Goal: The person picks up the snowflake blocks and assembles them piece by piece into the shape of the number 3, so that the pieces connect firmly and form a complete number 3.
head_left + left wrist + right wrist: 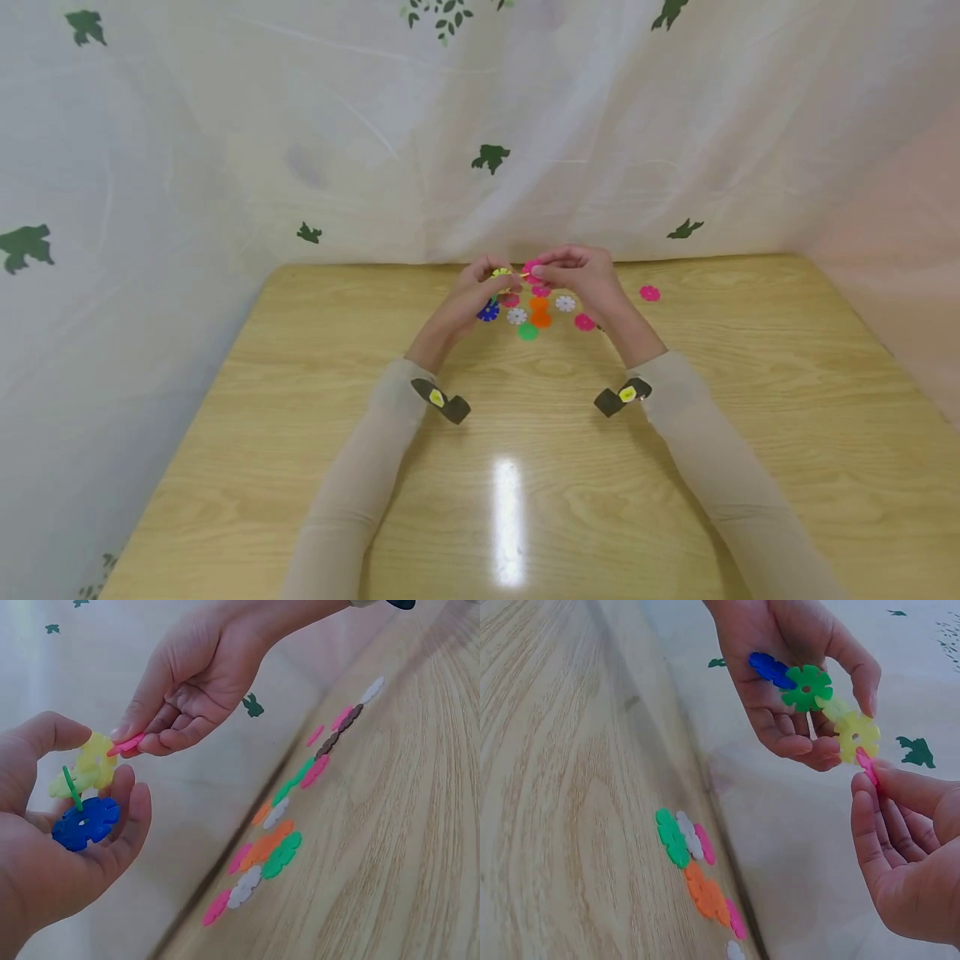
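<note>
Going across the head view: the left hand (468, 292) is in the upper middle, fingers part-curled around a little chain of flower discs — blue disc (86, 823), green disc (807, 688), then two yellow discs (856, 736) — with its thumb on the end yellow one. Right of that, a pink disc (865, 763) meets the yellow edge; can't tell how deep it's slotted. The right hand (585, 273) has it in a near-closed thumb-and-finger pinch. Loose discs (540, 313) lie just below the hands, plus a lone pink one (650, 293) further right. My worry: push with the slots misaligned and the pink could skid off, or a sideways twist could pop the yellow joint, since the thumb seems to steady only that end.
</note>
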`<action>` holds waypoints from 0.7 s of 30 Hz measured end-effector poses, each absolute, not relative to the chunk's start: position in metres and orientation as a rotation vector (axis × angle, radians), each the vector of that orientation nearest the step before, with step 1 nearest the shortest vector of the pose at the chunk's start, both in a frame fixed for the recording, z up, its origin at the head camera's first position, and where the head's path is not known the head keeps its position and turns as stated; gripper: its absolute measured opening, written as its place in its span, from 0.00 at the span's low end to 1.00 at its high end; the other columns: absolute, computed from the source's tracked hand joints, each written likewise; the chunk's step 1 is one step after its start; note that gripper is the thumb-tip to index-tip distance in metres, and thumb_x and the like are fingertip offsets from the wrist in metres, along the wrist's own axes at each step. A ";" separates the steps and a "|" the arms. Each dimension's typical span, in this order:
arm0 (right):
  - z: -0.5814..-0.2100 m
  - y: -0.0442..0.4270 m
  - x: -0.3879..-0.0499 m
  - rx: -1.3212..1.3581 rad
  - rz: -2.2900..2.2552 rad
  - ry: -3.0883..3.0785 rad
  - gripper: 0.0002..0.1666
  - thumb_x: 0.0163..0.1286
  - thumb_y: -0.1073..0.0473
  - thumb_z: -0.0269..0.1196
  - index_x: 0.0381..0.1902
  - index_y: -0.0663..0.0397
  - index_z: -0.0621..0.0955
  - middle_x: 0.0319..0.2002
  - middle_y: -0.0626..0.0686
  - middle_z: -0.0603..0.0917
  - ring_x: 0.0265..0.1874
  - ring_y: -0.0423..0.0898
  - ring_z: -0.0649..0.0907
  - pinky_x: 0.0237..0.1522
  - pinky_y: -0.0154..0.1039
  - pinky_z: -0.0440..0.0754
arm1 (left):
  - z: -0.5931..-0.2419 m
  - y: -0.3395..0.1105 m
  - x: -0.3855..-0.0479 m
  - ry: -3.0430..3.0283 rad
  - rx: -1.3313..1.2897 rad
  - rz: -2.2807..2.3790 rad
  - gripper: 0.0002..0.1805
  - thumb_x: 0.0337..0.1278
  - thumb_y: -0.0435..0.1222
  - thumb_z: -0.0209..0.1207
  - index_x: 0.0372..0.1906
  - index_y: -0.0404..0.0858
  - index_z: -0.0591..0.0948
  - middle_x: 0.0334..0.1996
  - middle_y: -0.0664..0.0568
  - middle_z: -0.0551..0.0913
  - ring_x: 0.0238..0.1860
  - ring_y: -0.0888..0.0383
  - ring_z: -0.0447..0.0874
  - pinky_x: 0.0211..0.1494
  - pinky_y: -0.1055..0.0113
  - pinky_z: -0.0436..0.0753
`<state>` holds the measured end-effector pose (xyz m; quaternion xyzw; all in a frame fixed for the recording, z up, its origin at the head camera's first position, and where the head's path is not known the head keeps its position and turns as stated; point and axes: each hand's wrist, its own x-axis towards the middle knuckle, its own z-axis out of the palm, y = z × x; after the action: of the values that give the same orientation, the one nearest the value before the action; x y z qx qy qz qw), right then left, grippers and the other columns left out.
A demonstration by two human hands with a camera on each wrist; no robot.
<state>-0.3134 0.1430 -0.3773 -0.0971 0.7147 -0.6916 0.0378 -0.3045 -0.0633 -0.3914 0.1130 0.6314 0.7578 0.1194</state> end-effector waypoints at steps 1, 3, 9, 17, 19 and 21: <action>-0.378 0.143 -0.313 -0.306 -2.114 2.199 0.15 0.65 0.60 0.73 0.45 0.64 0.85 0.35 0.49 0.91 0.36 0.50 0.89 0.47 0.42 0.90 | -0.392 -0.064 -0.305 1.836 0.325 2.211 0.03 0.70 0.29 0.55 0.42 0.40 0.75 0.39 0.52 0.79 0.41 0.55 0.82 0.72 0.35 0.71; -0.379 0.142 -0.313 -0.323 -2.107 2.206 0.15 0.65 0.60 0.73 0.45 0.65 0.85 0.35 0.49 0.91 0.35 0.51 0.89 0.46 0.44 0.90 | -0.393 -0.064 -0.305 1.811 0.313 2.204 0.04 0.71 0.28 0.54 0.45 0.39 0.75 0.41 0.52 0.78 0.41 0.56 0.82 0.72 0.36 0.71; -0.382 0.141 -0.313 -0.347 -2.092 2.234 0.15 0.65 0.61 0.72 0.46 0.66 0.85 0.34 0.49 0.90 0.36 0.56 0.89 0.46 0.46 0.91 | -0.393 -0.064 -0.305 1.787 0.283 2.173 0.11 0.70 0.28 0.54 0.54 0.36 0.76 0.44 0.52 0.77 0.42 0.59 0.80 0.71 0.46 0.77; -0.380 0.146 -0.315 -0.405 -2.007 2.227 0.15 0.69 0.60 0.69 0.50 0.63 0.86 0.38 0.49 0.90 0.39 0.54 0.89 0.46 0.40 0.90 | -0.394 -0.064 -0.307 1.791 0.280 2.196 0.17 0.69 0.27 0.56 0.60 0.30 0.77 0.46 0.52 0.77 0.41 0.59 0.79 0.66 0.52 0.83; -0.378 0.148 -0.315 -0.411 -1.965 2.223 0.16 0.70 0.60 0.68 0.52 0.63 0.85 0.39 0.48 0.90 0.40 0.51 0.89 0.49 0.42 0.90 | -0.395 -0.064 -0.307 1.787 0.279 2.200 0.18 0.69 0.27 0.55 0.61 0.29 0.77 0.44 0.51 0.78 0.40 0.59 0.79 0.68 0.47 0.79; -0.375 0.149 -0.316 -0.420 -1.925 2.218 0.17 0.70 0.62 0.67 0.54 0.63 0.84 0.39 0.47 0.90 0.41 0.49 0.89 0.53 0.45 0.89 | -0.395 -0.064 -0.308 1.777 0.278 2.203 0.19 0.69 0.27 0.55 0.62 0.29 0.77 0.43 0.51 0.78 0.41 0.59 0.80 0.70 0.45 0.76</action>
<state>-0.3159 0.1492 -0.3748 -0.1410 0.7448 -0.6463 0.0876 -0.3080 -0.0639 -0.3950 0.0966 0.6178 0.7661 0.1483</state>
